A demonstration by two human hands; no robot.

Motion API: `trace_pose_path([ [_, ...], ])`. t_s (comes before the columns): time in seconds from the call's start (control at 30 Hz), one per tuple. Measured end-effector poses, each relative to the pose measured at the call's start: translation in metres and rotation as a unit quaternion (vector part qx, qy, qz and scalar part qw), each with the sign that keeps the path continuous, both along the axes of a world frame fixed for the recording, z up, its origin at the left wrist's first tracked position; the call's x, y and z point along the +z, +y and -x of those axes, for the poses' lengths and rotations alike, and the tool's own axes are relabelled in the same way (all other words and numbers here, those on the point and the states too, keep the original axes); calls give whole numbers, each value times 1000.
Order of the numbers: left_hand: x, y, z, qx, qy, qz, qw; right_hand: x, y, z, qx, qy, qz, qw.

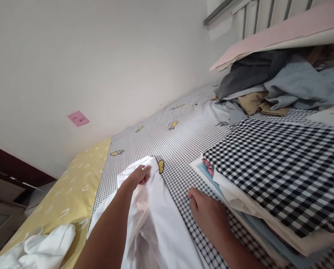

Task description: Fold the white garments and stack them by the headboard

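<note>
A white garment lies lengthwise on the checked bedsheet, running from the middle of the view down to the bottom edge. My left hand is closed on the upper part of this garment, its fingers curled into the cloth. What kind of garment it is I cannot make out. To the right of it, my right hand is curled shut over the sheet, apart from the white cloth and with nothing visible in it. Close by that hand is a stack of folded clothes with a black-and-white checked cloth on top.
Rumpled grey and tan clothes are heaped at the back right, under a pink board-like sheet. A yellow patterned cover spans the left side, with another white cloth on it. The wall carries a pink note.
</note>
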State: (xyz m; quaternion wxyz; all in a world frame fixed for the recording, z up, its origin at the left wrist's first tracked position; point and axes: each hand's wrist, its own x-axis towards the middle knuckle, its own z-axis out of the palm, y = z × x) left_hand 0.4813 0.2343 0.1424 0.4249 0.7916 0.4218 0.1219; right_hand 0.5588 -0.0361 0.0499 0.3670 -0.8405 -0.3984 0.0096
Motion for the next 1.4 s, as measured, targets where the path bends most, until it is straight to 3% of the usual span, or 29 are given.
trace_pose_path([
  [0.27, 13, -2, -34, 12, -166, 72, 983, 3, -2, -1, 5, 19, -16, 1000],
  [0.57, 0, -40, -43, -62, -217, 191, 955, 0, 1, -1, -9, 11, -12, 1000],
  [0.63, 2, -48, -41, -5, -225, 122, 967, 1, 1, -2, -11, 14, -7, 1000],
  [0.73, 2, -72, -19, 64, -181, -84, 978, 5, 0, -4, -18, 20, 8, 1000],
  [0.8, -4, -98, 10, -2, -119, -253, 960, 8, 0, -4, -24, 25, 26, 999],
  [0.9, -30, -148, 65, -172, -33, -454, 874, 12, 1, -4, -31, 25, 57, 998],
  [0.97, -54, -180, 96, -209, 1, -496, 842, 12, 2, -4, -35, 17, 69, 997],
  [1.07, -83, -221, 119, -142, 56, -507, 848, 10, 3, -5, -37, 5, 80, 996],
  [1.13, -91, -244, 121, -88, 75, -493, 862, 9, 4, -5, -37, 5, 86, 996],
  [1.2, -91, -268, 118, -80, 67, -477, 873, 9, 4, -5, -37, 15, 87, 995],
  [1.3, -94, -304, 117, -128, 21, -479, 868, 11, 3, -4, -36, 30, 79, 996],
  [1.4, -120, -343, 127, -162, -26, -515, 841, 13, 1, -4, -24, 41, 63, 997],
])
